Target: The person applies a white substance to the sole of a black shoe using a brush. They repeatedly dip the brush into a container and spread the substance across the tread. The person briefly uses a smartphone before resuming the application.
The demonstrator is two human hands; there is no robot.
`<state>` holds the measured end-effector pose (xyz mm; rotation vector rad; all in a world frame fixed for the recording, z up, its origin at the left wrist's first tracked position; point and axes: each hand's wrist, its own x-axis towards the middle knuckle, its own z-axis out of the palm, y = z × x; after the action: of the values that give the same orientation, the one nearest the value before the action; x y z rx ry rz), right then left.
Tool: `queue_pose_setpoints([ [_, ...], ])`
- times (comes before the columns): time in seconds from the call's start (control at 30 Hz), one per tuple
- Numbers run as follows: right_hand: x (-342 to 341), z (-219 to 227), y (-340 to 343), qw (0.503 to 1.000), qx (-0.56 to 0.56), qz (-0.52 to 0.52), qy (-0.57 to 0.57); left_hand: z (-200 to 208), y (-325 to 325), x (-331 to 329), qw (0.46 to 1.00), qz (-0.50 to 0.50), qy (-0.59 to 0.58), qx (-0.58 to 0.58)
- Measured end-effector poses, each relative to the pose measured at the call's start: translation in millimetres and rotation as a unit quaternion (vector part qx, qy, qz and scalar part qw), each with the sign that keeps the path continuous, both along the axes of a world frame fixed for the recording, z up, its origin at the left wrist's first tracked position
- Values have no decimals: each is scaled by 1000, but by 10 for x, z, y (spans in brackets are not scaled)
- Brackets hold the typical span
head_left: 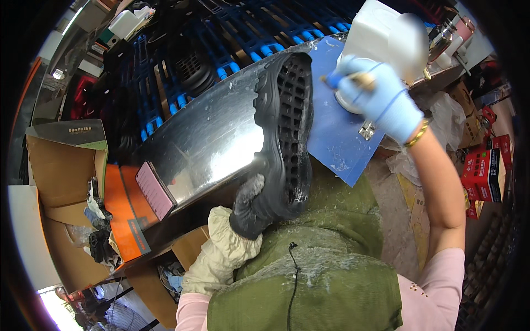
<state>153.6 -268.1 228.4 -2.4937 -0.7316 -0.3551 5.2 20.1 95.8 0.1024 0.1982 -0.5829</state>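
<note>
A black shoe sole [295, 105] stands lengthwise before me, its gridded hollow side turned to the right. My left hand [248, 204], in a dark grey glove with a cream sleeve cover, is closed round the sole's near end. On the right, my right hand [381, 99] wears a light blue glove and is smeared by motion. Its fingers close on a small tan-and-blue tool [361, 81], too blurred to name. Beneath that hand, a round white container [348, 103] is partly hidden. The container rests on a blue board [339, 146].
A shiny metal worktop [204, 138] carries a pink phone-like slab [154, 190]. Behind it runs a black rack with blue-tipped bars [226, 71]. A white jug [372, 30] stands at the far right. An open cardboard box [61, 171] is on the left; red boxes [483, 174] are on the right.
</note>
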Motion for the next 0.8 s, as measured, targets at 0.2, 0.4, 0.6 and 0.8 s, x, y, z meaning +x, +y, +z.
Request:
queue_pose_setpoints([
  [0.2, 15, -82, -604, 965, 181, -149, 114, 112, -212, 71, 993, -25, -82, 87],
  [0.4, -423, -67, -817, 888, 410, -172, 117, 182, -469, 98, 989, 7, -82, 124],
  [0.6, -473, -256, -121, 825, 492, -60, 273, -256, -632, -160, 996, 39, -69, 27],
  [0.8, -50, -592, 539, 984, 177, 7, 24, -175, -792, -320, 976, 53, -157, 139],
])
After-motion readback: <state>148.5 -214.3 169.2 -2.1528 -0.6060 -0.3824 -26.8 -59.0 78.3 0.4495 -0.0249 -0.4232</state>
